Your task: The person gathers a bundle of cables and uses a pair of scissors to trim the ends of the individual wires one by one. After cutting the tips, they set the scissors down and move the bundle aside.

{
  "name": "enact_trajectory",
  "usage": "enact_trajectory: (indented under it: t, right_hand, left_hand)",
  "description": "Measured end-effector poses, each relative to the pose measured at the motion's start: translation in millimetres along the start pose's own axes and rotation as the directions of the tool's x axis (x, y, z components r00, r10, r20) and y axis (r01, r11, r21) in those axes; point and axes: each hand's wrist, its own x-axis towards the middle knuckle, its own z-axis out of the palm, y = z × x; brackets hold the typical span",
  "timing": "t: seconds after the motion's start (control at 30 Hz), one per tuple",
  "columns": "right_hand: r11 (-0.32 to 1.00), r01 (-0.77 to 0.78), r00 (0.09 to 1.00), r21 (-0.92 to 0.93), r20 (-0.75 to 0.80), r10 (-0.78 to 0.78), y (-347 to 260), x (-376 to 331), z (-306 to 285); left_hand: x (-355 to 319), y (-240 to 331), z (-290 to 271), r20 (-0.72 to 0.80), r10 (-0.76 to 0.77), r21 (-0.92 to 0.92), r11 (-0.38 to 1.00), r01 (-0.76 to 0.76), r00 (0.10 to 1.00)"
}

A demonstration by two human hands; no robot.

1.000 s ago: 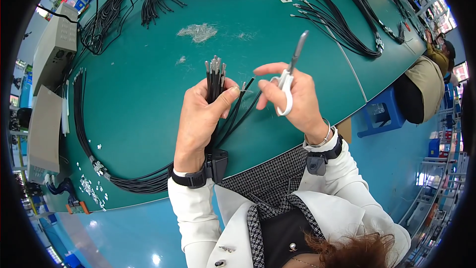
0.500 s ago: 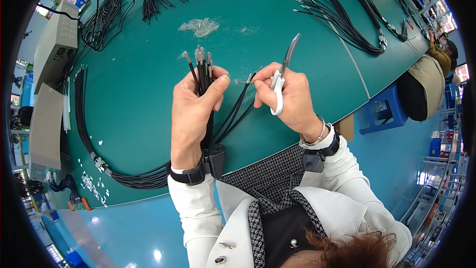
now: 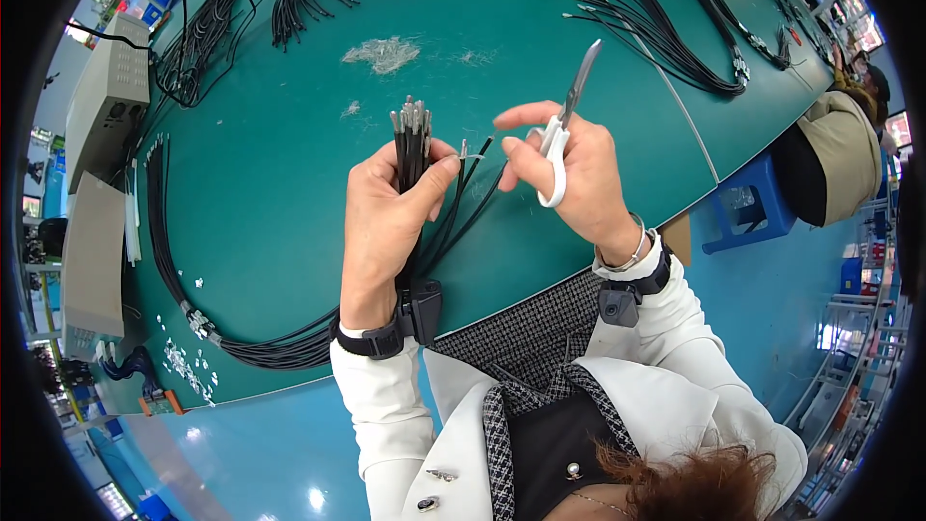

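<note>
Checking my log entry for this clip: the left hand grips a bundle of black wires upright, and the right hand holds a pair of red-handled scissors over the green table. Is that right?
Not quite. The scissors in the right hand have white handles, not red; the head view shows this. The rest stands: the left hand grips the bundle of black wires upright over the green table.

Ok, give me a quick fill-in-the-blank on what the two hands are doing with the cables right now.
1. The left hand grips a bundle of thin black cables with their ends pointing ____.
2. The right hand holds white-handled metal scissors with the blades ____.
3. The green tabletop carries a small heap of pale ____ near its far side.

Missing: up; closed; scraps
</note>
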Motion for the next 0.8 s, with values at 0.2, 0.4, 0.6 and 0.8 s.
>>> enact_trajectory:
  t: [0.2, 0.4, 0.6, 0.8]
  right_hand:
    - [0.963, 0.225, 0.973, -0.145, 0.089, -0.214, 11.6, 0.9, 15.5]
    - [0.831, 0.435, 0.896, -0.346, 0.076, -0.437, 18.7, 18.1, 21.9]
    - [0.804, 0.469, 0.880, -0.367, 0.118, -0.460, 16.6, 27.7, 23.3]
    - [0.994, -0.075, 0.953, -0.075, 0.288, 0.094, 1.6, 10.4, -6.3]
  left_hand:
    - [1.1, -1.6, 3.1, 0.010, 0.007, 0.012, 1.000, -0.008, 1.000]
    - [11.9, 2.0, 4.4, -0.046, 0.089, 0.057, 0.995, -0.086, 0.995]
    - [13.5, -6.1, 4.3, -0.091, 0.171, -0.029, 0.984, -0.175, 0.981]
    - [9.9, -15.2, 3.9, -0.085, 0.126, -0.083, 0.988, -0.133, 0.988]
